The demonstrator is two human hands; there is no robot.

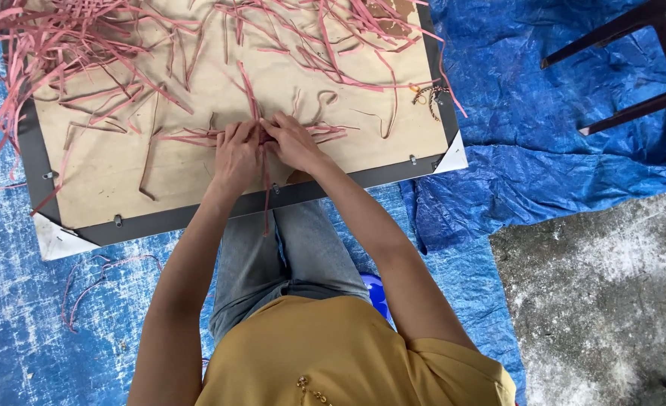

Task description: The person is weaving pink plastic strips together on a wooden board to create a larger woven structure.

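Head view: both hands, left (236,153) and right (291,141), pinch pink strips (261,135) together near the board's (107,180) front edge. Looks barely started, with most strips loose along the far edge.

Strips (115,45) are all a dusty pink, scattered over a plain tan board (122,162) that has a dark grey frame (190,216) with white corners. Tarp (543,113) underneath is bright blue with whitish scuffs, and the bare floor (603,301) is mottled grey. Shirt (333,353) is mustard yellow, jeans (273,256) faded grey-blue, chair (634,60) legs dark maroon.
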